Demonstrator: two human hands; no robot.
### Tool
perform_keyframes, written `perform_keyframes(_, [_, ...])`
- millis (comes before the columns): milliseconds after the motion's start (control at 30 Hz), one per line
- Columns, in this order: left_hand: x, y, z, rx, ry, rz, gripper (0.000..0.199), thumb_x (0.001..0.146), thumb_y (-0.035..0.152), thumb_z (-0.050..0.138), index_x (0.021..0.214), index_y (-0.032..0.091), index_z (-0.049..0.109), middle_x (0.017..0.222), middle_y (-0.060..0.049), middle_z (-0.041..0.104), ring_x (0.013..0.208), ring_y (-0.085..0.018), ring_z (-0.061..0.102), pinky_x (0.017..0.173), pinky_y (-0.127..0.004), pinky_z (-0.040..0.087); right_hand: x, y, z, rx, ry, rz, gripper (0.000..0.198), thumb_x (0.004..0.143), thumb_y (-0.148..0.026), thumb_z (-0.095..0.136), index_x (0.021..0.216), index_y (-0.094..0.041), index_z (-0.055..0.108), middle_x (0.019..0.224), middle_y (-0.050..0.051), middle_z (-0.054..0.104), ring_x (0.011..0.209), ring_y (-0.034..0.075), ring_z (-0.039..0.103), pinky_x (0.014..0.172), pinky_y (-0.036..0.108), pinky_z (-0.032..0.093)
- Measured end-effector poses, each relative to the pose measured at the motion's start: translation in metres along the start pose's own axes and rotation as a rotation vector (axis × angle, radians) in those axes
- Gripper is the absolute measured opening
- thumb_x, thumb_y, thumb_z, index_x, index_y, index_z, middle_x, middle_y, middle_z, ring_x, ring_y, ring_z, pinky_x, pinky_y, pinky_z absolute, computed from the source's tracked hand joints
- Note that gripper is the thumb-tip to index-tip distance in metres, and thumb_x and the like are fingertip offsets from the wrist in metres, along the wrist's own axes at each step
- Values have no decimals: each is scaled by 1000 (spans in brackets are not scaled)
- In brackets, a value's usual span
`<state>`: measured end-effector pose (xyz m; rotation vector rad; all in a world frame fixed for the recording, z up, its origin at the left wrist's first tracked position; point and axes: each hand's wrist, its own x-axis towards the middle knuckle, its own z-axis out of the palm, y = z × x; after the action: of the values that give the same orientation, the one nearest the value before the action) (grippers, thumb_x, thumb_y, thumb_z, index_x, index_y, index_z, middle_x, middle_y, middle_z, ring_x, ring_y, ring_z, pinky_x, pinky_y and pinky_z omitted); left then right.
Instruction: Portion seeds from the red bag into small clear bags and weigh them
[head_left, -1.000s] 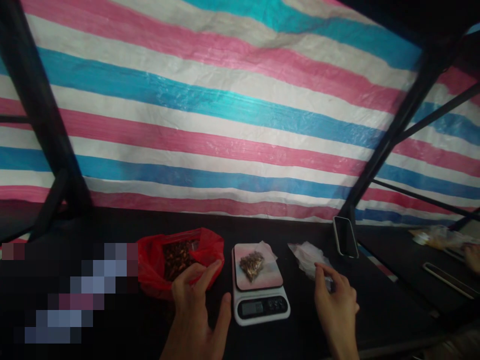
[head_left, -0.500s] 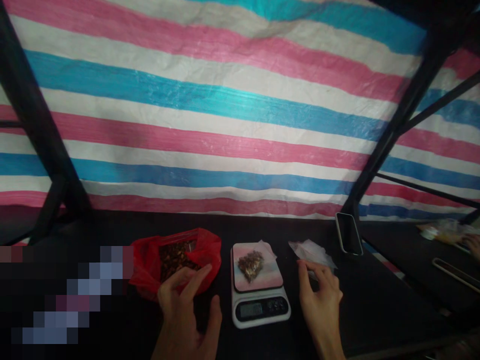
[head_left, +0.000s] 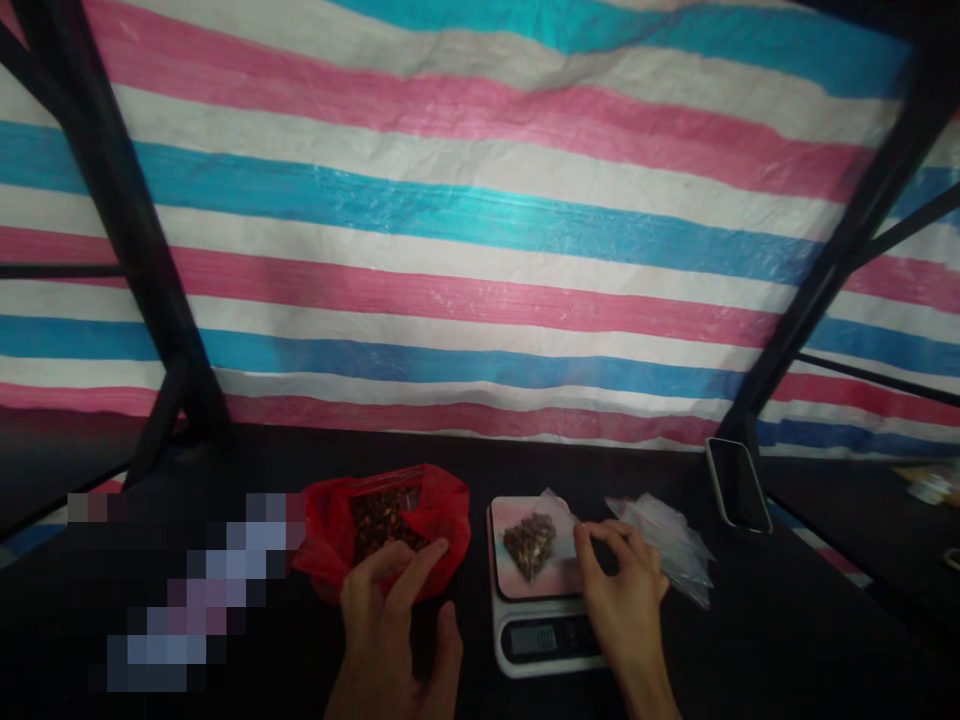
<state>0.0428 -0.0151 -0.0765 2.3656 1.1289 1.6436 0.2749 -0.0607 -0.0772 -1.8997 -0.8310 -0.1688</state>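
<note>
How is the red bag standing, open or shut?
Open: the red bag gapes at the top, and brown pieces show inside.

On the bench (head_left: 772, 630), the scale (head_left: 540, 588) with a packet (head_left: 529, 545) on it stands between bag (head_left: 442, 505), left, and pouches (head_left: 679, 550), right.

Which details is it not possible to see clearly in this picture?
In the head view:
Scale: right side hidden by the right hand.
Display: digits too small and blurred.
Red bag: front partly hidden by the left hand.
Small bag: too blurred to tell whether the right hand touches it.
</note>
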Motion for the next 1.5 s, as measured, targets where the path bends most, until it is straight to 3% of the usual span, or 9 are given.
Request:
perform_keyframes(133, [-4, 0, 6, -191, -57, -115, 37, 102, 25, 54, 139, 29, 56, 131, -12, 58, 124, -28, 62, 103, -48, 57, -4, -15, -9, 247, -120, -105, 50, 89, -72, 60, 84, -27, 79, 108, 9, 72, 108, 32, 62, 100, 49, 46])
perform_keyframes(267, [-2, 0, 12, -538, -271, -379, 53, 95, 42, 69, 145, 30, 57, 148, -11, 64, 134, -30, 64, 111, -46, 55, -16, -40, -25, 454, -438, -215, 34, 98, -56, 61, 88, -28, 79, 100, 5, 70, 99, 23, 67, 89, 33, 52])
perform_keyframes(367, [8, 10, 13, -863, -491, -669, 43, 95, 52, 67, 129, 26, 69, 127, -10, 78, 114, -28, 75, 98, -40, 61, -26, -48, -31, 482, -555, -252, 32, 99, -51, 61, 85, -29, 79, 94, 3, 70, 94, 21, 67, 86, 30, 52])
perform_keyframes(467, [18, 21, 14, -1039, -558, -806, 36, 90, 56, 74, 102, 23, 76, 99, -6, 83, 93, -24, 78, 83, -31, 61, -32, -44, -28, 465, -460, -234, 28, 96, -47, 65, 81, -29, 78, 90, 2, 70, 91, 21, 67, 87, 31, 51])
perform_keyframes(867, [24, 35, 22, -1090, -488, -858, 46, 74, 63, 86, 91, 21, 77, 95, -8, 86, 92, -26, 80, 83, -32, 61, -36, -22, -19, 344, -345, -296, 22, 97, -45, 66, 86, -31, 79, 99, 3, 72, 95, 23, 68, 85, 31, 53])
perform_keyframes(1067, [24, 33, 27, -1055, -539, -787, 44, 80, 63, 81, 92, 21, 80, 101, -10, 86, 97, -28, 79, 90, -35, 62, -36, -17, -16, 298, -331, -325, 14, 95, -44, 71, 95, -34, 82, 103, 2, 73, 94, 22, 69, 84, 32, 52])
perform_keyframes(1300, [22, 29, 34, -1022, -517, -765, 37, 83, 58, 80, 93, 23, 82, 101, -8, 86, 97, -26, 80, 91, -32, 62, -35, -20, -21, 352, -333, -276, 13, 94, -37, 69, 87, -32, 78, 100, 1, 69, 95, 22, 66, 86, 32, 50])
perform_keyframes(1500, [23, 30, 36, -828, -499, -595, 29, 88, 50, 74, 95, 23, 83, 101, -7, 85, 95, -26, 80, 87, -29, 63, -41, -34, -17, 315, -245, -228, 10, 88, -29, 76, 79, -33, 79, 97, 0, 68, 93, 22, 64, 88, 34, 45])
